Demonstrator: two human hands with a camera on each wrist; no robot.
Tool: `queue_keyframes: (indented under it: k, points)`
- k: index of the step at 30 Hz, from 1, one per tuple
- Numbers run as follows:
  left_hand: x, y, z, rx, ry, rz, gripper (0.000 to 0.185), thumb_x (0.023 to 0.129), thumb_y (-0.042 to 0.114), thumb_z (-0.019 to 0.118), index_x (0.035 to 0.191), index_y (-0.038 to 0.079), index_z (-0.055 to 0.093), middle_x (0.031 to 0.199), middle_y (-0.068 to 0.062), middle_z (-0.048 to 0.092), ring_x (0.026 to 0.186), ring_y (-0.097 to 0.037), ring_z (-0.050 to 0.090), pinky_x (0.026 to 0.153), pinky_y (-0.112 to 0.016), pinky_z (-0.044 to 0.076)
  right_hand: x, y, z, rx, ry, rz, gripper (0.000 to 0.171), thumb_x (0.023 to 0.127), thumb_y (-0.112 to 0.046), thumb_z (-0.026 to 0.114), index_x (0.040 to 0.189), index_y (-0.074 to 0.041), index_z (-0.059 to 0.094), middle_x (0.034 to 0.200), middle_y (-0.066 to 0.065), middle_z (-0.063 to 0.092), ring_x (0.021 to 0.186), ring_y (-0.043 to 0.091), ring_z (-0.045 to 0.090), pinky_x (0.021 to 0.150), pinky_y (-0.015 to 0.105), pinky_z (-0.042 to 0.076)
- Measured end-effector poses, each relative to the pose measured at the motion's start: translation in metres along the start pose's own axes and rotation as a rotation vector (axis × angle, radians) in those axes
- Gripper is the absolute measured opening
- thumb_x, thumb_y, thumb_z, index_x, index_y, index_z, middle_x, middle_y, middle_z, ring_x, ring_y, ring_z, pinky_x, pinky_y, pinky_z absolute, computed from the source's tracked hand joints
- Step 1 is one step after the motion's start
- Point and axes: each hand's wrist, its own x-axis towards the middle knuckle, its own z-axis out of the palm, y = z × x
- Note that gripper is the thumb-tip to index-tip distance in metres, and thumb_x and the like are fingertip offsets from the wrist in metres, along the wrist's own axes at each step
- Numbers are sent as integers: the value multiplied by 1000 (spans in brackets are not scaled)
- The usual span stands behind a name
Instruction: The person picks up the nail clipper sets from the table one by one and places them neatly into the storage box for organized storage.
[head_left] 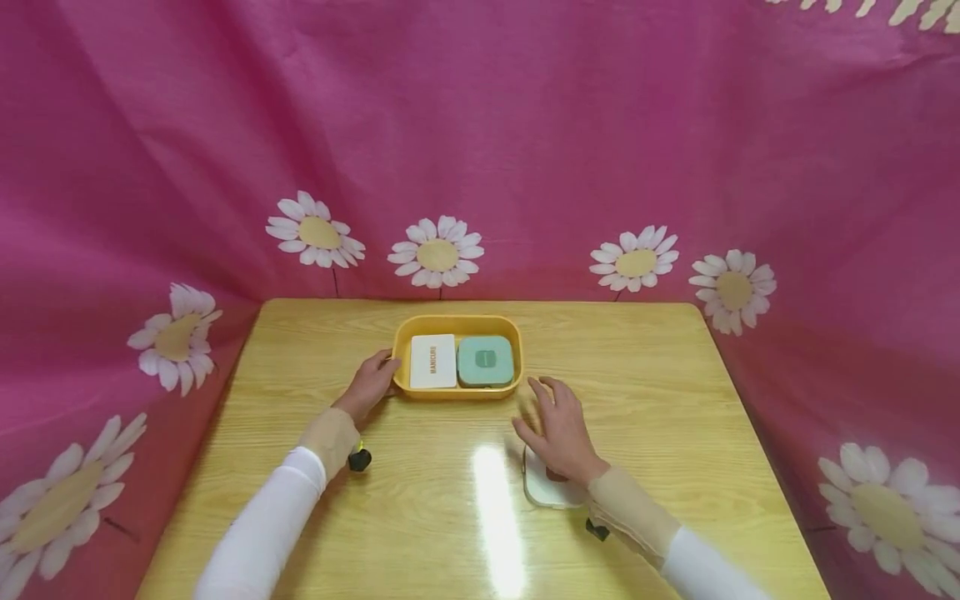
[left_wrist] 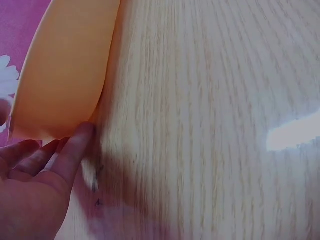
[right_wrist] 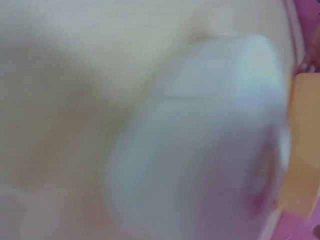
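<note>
A yellow tray (head_left: 457,395) lies near the far side of the table. In it sit a white box (head_left: 433,375) lettered "MANICURE" and, to its right, a mint green case (head_left: 468,371). At the tray's left end my left hand (head_left: 367,387) grips the rim, thumb on top and fingers against the outer wall (left_wrist: 70,75). My right hand (head_left: 562,429), fingers spread and loosely bent, hovers over a white rounded case (head_left: 540,490) on the table. That case (right_wrist: 190,145) is blurred in the right wrist view, and the hand partly hides it in the head view.
The wooden table (head_left: 645,375) has a bright light reflection (head_left: 497,521) near its middle. A pink curtain (head_left: 510,150) with daisies hangs behind and along both sides. Dark wrist-worn pieces show under both wrists.
</note>
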Motion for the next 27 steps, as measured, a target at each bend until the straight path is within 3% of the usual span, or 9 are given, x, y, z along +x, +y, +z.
queue_keyframes:
  k: [3, 7, 11, 15, 21, 27]
  points:
    - [-1, -2, -1, 3, 10, 16, 57, 111, 21, 46, 162, 0, 32, 151, -27, 52, 127, -32, 60, 98, -40, 58, -26, 10, -8, -34, -33, 51, 77, 90, -38, 73, 149, 3, 49, 142, 31, 48, 130, 51, 47, 102, 72, 37]
    - [-2, -1, 1, -8, 4, 21, 58, 110, 16, 46, 162, -2, 30, 152, -29, 51, 128, -35, 60, 100, -42, 57, -44, 17, -20, -28, -107, 91, 86, 86, -45, 77, 153, 1, 46, 147, 31, 45, 133, 51, 45, 104, 73, 36]
    - [-4, 5, 8, -27, -15, -2, 59, 110, 14, 45, 164, -3, 25, 154, -31, 48, 132, -38, 58, 105, -48, 54, -53, 22, -36, 39, -274, 104, 96, 83, -53, 81, 157, -4, 44, 158, 31, 36, 141, 51, 40, 109, 73, 36]
    - [-4, 5, 12, -12, -6, -32, 63, 110, 14, 46, 167, 6, 21, 159, -27, 43, 136, -37, 55, 105, -47, 54, -62, 31, -44, 122, -406, 70, 108, 75, -60, 87, 158, -5, 44, 164, 31, 29, 148, 49, 33, 113, 71, 35]
    - [-3, 2, 11, -20, 5, 19, 72, 108, 9, 49, 170, 24, 16, 165, -22, 38, 133, -36, 56, 94, -42, 60, -70, 39, -48, 106, -454, -44, 112, 67, -50, 96, 156, -2, 47, 163, 30, 32, 147, 47, 34, 113, 68, 38]
    - [-4, 4, 8, 11, -27, 61, 75, 108, 8, 46, 170, 27, 9, 166, -21, 37, 132, -38, 57, 99, -51, 57, -74, 41, -51, 54, -512, -75, 107, 70, -41, 96, 156, -4, 46, 163, 25, 37, 145, 43, 41, 110, 62, 45]
